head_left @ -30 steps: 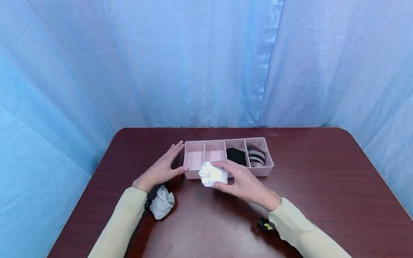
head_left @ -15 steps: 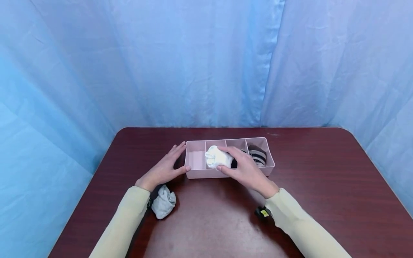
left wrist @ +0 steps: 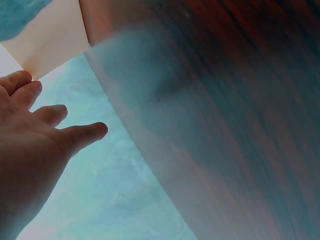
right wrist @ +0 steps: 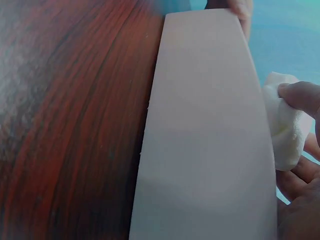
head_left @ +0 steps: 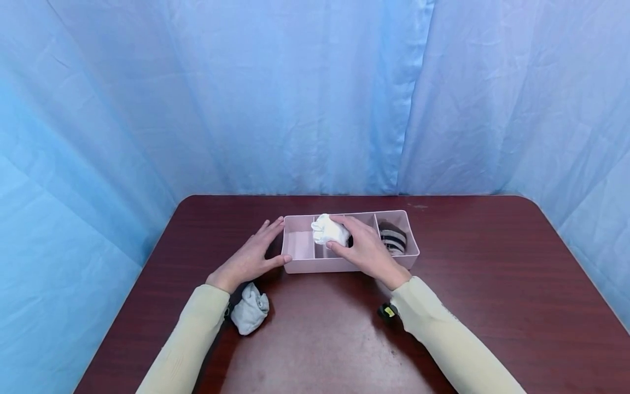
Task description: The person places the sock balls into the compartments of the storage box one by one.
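A white rolled sock (head_left: 328, 230) is pinched between the thumb and fingers of my right hand (head_left: 366, 249), over the second compartment from the left of a pale pink divided box (head_left: 320, 266). In the right wrist view the sock (right wrist: 286, 135) sits above the rim, beyond the box's long front wall (right wrist: 205, 125). With fingers straight and spread, my left hand (head_left: 248, 260) touches the left end of the box. A striped rolled sock (head_left: 392, 239) lies in the rightmost compartment. Most of the third compartment is hidden behind my right hand; the leftmost holds nothing.
A light grey rolled sock (head_left: 250, 310) rests on the dark red-brown table (head_left: 315, 350), beside my left wrist. Blue curtains (head_left: 295, 98) hang behind the table and along its sides.
My right hand has carried the white sock forward, from in front of the box to over the second compartment. The left hand stays at the box's left end.
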`<state>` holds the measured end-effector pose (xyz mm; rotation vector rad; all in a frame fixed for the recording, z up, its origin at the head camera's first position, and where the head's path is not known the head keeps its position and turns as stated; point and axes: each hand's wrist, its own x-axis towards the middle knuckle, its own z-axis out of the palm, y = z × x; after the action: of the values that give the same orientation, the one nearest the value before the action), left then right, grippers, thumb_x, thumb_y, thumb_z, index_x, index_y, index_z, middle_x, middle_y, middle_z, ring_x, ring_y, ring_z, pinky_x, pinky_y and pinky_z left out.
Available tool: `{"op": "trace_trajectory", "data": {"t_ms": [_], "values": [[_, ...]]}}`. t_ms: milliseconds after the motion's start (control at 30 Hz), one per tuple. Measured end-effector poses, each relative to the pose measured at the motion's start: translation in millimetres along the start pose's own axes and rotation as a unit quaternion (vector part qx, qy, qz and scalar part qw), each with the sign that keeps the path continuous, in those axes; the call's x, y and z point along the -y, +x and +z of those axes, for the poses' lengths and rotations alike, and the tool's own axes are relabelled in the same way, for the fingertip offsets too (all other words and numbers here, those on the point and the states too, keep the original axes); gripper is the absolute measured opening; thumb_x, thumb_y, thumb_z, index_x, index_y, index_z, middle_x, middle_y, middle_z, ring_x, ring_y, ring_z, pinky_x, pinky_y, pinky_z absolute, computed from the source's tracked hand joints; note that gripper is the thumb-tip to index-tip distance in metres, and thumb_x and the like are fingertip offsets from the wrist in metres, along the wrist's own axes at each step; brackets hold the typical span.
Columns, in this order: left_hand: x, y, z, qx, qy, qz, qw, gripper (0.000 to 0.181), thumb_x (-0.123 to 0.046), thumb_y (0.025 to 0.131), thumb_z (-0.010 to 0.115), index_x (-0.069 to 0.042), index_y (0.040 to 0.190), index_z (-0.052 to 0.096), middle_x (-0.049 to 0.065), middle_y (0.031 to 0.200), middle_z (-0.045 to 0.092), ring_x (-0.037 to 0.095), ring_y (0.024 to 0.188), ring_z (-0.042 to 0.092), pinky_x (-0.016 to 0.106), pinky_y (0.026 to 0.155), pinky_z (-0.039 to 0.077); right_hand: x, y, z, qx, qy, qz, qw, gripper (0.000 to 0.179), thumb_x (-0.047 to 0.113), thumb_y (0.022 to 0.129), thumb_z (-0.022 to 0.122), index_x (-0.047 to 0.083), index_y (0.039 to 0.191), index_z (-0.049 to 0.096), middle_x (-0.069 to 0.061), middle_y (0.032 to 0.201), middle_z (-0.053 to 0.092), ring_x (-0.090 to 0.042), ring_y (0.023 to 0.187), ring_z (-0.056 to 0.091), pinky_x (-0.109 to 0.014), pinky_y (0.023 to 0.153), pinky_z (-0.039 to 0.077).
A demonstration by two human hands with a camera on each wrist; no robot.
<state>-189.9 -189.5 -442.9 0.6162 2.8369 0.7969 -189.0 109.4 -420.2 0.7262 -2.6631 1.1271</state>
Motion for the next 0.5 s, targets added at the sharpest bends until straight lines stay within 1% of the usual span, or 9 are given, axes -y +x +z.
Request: {"op": "trace_trajectory", "data": {"t_ms": [200, 300, 433, 500], "values": [[0.1, 0.3, 0.0, -0.001, 0.004, 0.002, 1.0, 0.09, -0.051, 0.097, 0.07, -0.013, 0.166, 0.026, 0.005, 0.173, 0.016, 0.038, 0.158, 0.01, 0.066, 0.12, 0.019, -4.2, 2.4, 3.2, 0.009, -0.015, 0.002, 0.9998, 0.061, 0.027, 0.092, 0.081, 0.008, 0.145, 0.06, -0.012, 0.134, 0.066, -0.024, 0.111, 0.065, -0.042, 0.088, 0.053], [-0.6, 0.9, -0.4, -0.002, 0.003, 0.005, 1.0, 0.09, -0.049, 0.097, 0.071, -0.011, 0.166, 0.027, 0.005, 0.173, 0.016, 0.038, 0.158, 0.011, 0.066, 0.12, 0.02, -6.5, 4.1, 5.1, 0.01, -0.026, 0.0, 0.9996, 0.06, 0.028, 0.092, 0.081, 0.008, 0.144, 0.06, -0.013, 0.133, 0.067, -0.025, 0.111, 0.065, -0.043, 0.088, 0.053], [-1.1, 0.4, -0.6, 0.0, 0.006, 0.005, 1.0, 0.09, -0.05, 0.097, 0.07, -0.01, 0.165, 0.027, 0.005, 0.173, 0.017, 0.038, 0.158, 0.011, 0.065, 0.121, 0.02, -8.3, 5.9, 6.8, 0.015, -0.042, 0.002, 0.999, 0.059, 0.03, 0.092, 0.08, 0.007, 0.143, 0.061, -0.014, 0.132, 0.068, -0.028, 0.115, 0.063, -0.045, 0.092, 0.052], [-1.0, -0.3, -0.2, 0.003, 0.008, 0.005, 1.0, 0.091, -0.051, 0.097, 0.069, -0.011, 0.166, 0.026, 0.005, 0.173, 0.016, 0.037, 0.158, 0.01, 0.065, 0.12, 0.02, -9.0, 5.9, 7.6, 0.019, -0.049, 0.003, 0.9986, 0.058, 0.03, 0.092, 0.08, 0.005, 0.142, 0.062, -0.014, 0.13, 0.068, -0.029, 0.113, 0.063, -0.045, 0.09, 0.051]]}}
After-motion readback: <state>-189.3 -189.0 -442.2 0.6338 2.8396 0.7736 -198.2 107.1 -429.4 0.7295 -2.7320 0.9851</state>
